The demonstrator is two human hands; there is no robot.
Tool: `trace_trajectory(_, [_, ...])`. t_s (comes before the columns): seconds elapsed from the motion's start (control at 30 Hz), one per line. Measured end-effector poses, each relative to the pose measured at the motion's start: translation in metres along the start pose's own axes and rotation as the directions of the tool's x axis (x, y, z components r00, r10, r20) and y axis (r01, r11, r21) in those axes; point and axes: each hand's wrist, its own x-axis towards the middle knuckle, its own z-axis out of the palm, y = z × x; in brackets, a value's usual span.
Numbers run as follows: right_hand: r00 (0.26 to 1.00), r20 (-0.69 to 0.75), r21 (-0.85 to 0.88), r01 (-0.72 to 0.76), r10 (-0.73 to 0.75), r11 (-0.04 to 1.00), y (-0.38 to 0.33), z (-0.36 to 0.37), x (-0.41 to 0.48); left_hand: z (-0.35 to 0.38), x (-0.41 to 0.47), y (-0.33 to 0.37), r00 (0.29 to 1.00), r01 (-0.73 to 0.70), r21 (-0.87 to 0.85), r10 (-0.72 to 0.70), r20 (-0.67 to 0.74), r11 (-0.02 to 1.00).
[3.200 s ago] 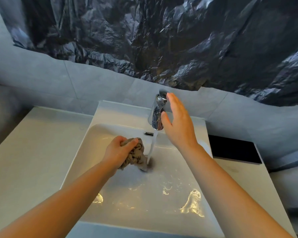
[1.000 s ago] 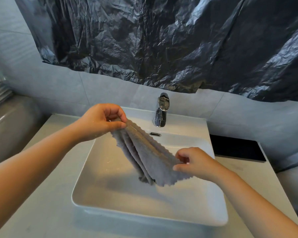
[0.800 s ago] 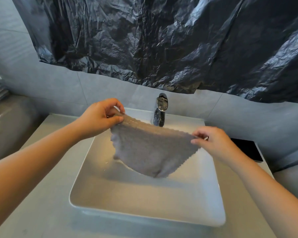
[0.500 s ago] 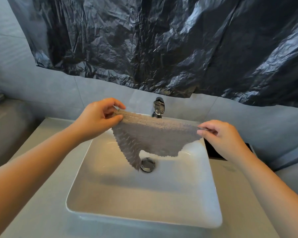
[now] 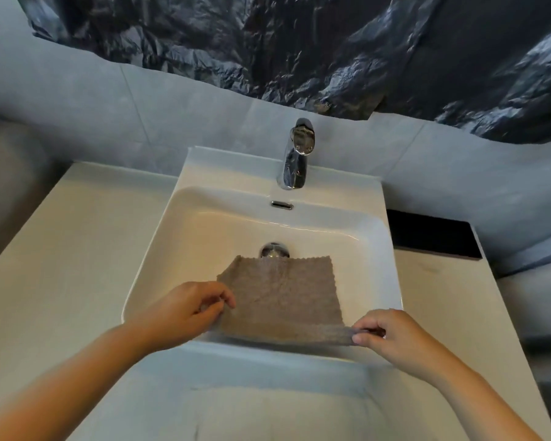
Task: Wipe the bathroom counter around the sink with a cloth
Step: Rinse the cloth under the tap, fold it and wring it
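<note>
A grey-brown cloth (image 5: 283, 297) with zigzag edges is spread flat over the front half of the white sink (image 5: 376, 249). My left hand (image 5: 185, 310) pinches the cloth's near left corner. My right hand (image 5: 392, 335) pinches its near right corner at the sink's front rim. The far edge of the cloth partly covers the chrome drain (image 5: 275, 249). The pale counter (image 5: 61, 265) runs along both sides of the sink.
A chrome tap (image 5: 296, 157) stands at the back of the sink, with no water running. A black rectangular slab (image 5: 433, 233) lies on the counter at the back right. Crumpled dark plastic sheeting (image 5: 299, 43) covers the wall above the grey tiles.
The cloth was held up and stretched in the air between both hands. Both hands have come down and toward me, and the cloth now lies spread over the front of the sink.
</note>
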Motion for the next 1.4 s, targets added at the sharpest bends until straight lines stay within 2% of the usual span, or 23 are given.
trace_trajectory(0.23, [1.0,-0.016,-0.03,-0.011,0.01,0.999,0.005,-0.006,0.043,0.008,0.036,-0.015,0.988,0.113,0.013,-0.111,-0.106,0.993])
trace_trajectory(0.4, [0.999,-0.047,-0.073,0.016,-0.019,0.997,0.003,-0.012,0.102,0.009,0.077,-0.039,0.943,0.207,-0.008,-0.202,-0.266,0.978])
trace_trajectory(0.57, [0.995,-0.104,-0.105,-0.02,0.009,0.994,0.017,-0.009,0.154,0.019,0.118,-0.055,0.922,0.282,0.007,-0.269,-0.279,0.959])
trace_trajectory(0.7, [0.991,-0.134,-0.134,-0.044,0.025,0.99,0.027,-0.007,0.181,0.024,0.134,-0.059,0.869,0.352,-0.022,-0.336,-0.363,0.936])
trace_trajectory(0.83, [0.995,-0.095,-0.143,-0.033,0.019,0.989,0.03,0.0,0.186,0.02,0.139,-0.055,0.939,0.267,0.128,-0.228,-0.259,0.955])
trace_trajectory(0.9, [0.993,-0.108,-0.239,0.023,-0.05,0.971,0.031,0.003,0.187,0.017,0.144,-0.054,0.974,0.156,0.246,-0.106,-0.202,0.957])
trace_trajectory(0.97, [0.989,-0.107,-0.342,0.057,-0.099,0.938,0.031,0.005,0.188,0.017,0.154,-0.048,0.994,0.078,0.36,-0.043,-0.105,0.93])
trace_trajectory(1.07, [0.992,-0.079,-0.388,0.064,-0.103,0.92,0.024,0.006,0.187,0.017,0.168,-0.036,0.994,0.071,0.462,-0.099,0.037,0.884])
trace_trajectory(1.13, [0.995,-0.064,-0.343,0.055,-0.081,0.938,0.019,0.006,0.184,0.017,0.173,-0.032,0.983,0.079,0.448,-0.145,0.115,0.89])
trace_trajectory(1.23, [0.999,-0.046,-0.175,0.01,-0.019,0.985,0.015,-0.002,0.173,0.011,0.17,-0.03,0.963,0.108,0.31,-0.176,0.203,0.945])
trace_trajectory(1.33, [0.999,-0.035,-0.121,0.026,-0.031,0.992,0.012,-0.02,0.157,-0.006,0.155,-0.025,0.971,0.065,0.203,-0.109,0.213,0.977])
trace_trajectory(1.4, [0.998,-0.05,-0.018,0.023,-0.024,1.0,0.005,-0.036,0.141,-0.021,0.144,-0.017,0.976,0.016,0.234,-0.066,0.206,0.972])
